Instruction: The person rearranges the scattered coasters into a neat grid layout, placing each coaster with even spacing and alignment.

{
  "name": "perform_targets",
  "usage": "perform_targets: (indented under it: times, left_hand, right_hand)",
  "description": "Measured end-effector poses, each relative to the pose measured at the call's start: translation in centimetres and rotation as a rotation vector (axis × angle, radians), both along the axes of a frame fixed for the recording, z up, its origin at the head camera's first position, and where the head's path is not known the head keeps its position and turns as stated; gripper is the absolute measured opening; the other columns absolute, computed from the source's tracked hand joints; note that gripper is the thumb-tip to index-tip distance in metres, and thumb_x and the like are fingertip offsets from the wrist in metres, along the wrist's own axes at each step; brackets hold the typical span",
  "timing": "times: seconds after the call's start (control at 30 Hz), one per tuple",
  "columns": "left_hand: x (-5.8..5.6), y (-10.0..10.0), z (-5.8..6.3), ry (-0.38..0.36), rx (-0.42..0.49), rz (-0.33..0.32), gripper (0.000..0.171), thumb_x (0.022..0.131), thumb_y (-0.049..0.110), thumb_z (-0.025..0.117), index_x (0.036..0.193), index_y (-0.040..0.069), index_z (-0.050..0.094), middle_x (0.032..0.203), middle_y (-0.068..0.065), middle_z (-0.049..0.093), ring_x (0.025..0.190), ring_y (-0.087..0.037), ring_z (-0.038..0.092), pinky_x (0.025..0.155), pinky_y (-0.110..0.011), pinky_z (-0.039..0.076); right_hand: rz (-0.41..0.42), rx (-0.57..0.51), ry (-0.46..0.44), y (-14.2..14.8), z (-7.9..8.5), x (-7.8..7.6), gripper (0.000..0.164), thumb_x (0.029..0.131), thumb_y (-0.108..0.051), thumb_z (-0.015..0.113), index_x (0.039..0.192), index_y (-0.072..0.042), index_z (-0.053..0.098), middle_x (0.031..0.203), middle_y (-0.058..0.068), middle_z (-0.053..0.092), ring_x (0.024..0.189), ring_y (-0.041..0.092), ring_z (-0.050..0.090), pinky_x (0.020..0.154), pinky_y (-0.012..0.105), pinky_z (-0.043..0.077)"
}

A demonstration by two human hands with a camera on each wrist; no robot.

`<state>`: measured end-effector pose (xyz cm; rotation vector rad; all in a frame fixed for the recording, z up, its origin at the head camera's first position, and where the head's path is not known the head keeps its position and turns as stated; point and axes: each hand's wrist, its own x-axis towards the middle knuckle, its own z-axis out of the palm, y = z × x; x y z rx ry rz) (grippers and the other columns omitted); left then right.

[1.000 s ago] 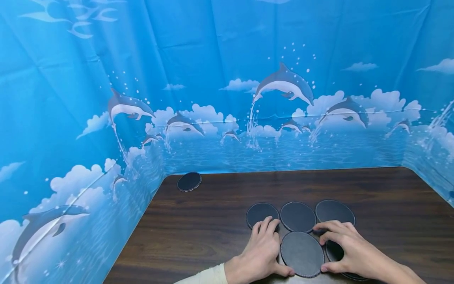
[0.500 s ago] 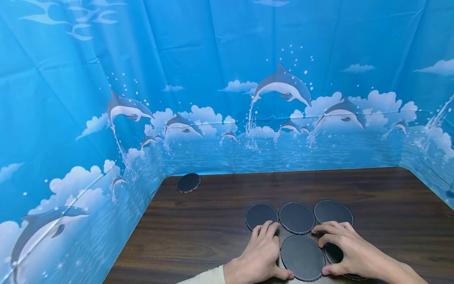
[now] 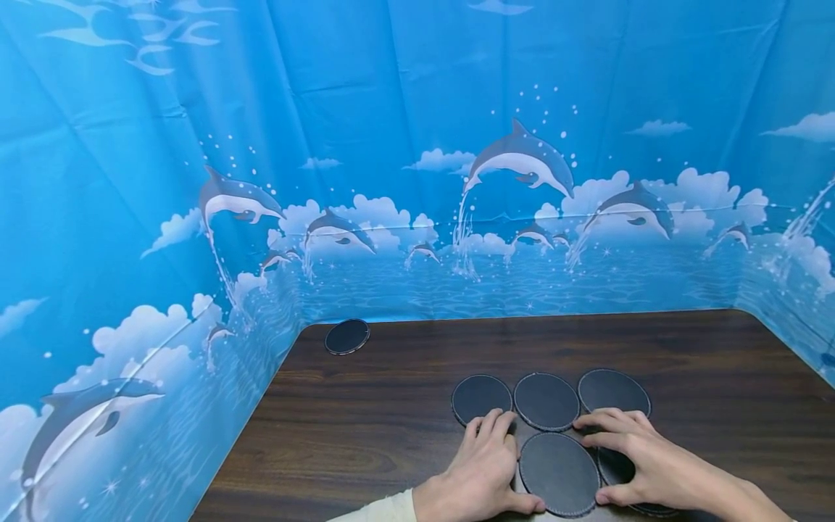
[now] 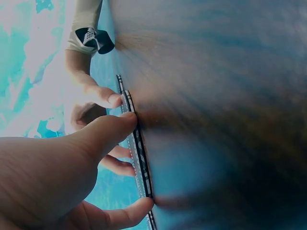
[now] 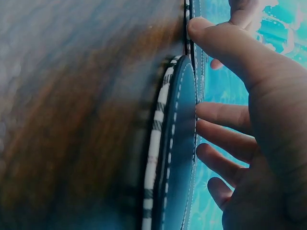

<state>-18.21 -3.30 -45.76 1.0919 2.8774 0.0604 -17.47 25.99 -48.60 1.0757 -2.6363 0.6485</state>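
Observation:
Several round black coasters with stitched rims lie on the dark wood table. The front middle coaster (image 3: 559,475) sits between both hands, just below the back middle coaster (image 3: 546,401). My left hand (image 3: 475,467) rests at its left side, thumb at the near edge and fingertips by the back left coaster (image 3: 481,397). Spread around its right side, my right hand (image 3: 652,457) has the thumb at its near right edge and fingers reaching toward the back right coaster (image 3: 616,391). Partly hidden under that hand lies the front right coaster (image 3: 613,465). Wrist views show fingertips touching coaster rims.
Another black coaster (image 3: 347,336) lies apart at the table's far left corner. The wood table (image 3: 339,413) is bounded at the back and sides by a blue dolphin-print cloth (image 3: 391,145).
The front middle coaster has slid slightly toward the person and a little right, leaving a small gap to the back row. My left thumb has shifted slightly right with it.

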Motion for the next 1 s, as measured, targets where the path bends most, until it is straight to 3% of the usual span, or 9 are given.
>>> perform_targets:
  times: [0.2,0.43,1.0]
  left_hand:
    - [-0.07,-0.08,-0.01,-0.028,0.008,-0.001,0.053,0.081,0.079,0.061,0.094,0.027,0.066,0.154,-0.003,0.037,0.142,-0.024,0.033,0.108,-0.046,0.036]
    - [-0.12,-0.16,-0.07,-0.012,0.019,-0.003,0.052,0.081,0.079,0.061,0.090,0.028,0.062,0.153,-0.002,0.037,0.141,-0.023,0.033,0.107,-0.045,0.036]
    - [-0.09,-0.49,0.04,0.005,0.037,-0.041,0.051,0.084,0.079,0.059,0.089,0.028,0.061,0.153,-0.002,0.037,0.141,-0.023,0.033,0.106,-0.046,0.036]
  right_hand:
    - [0.011,-0.002,0.016,0.05,-0.30,-0.05,0.052,0.082,-0.061,0.078,0.122,-0.029,0.072,0.137,-0.006,0.055,0.120,0.018,0.047,0.084,0.041,0.030]
    - [0.019,-0.017,0.046,0.07,-0.48,-0.18,0.050,0.081,-0.059,0.080,0.121,-0.030,0.072,0.135,-0.007,0.055,0.119,0.014,0.047,0.087,0.036,0.028]
    - [-0.006,-0.004,-0.001,0.16,-0.31,0.04,0.052,0.081,-0.062,0.078,0.120,-0.028,0.072,0.137,-0.004,0.053,0.115,0.017,0.046,0.082,0.041,0.034]
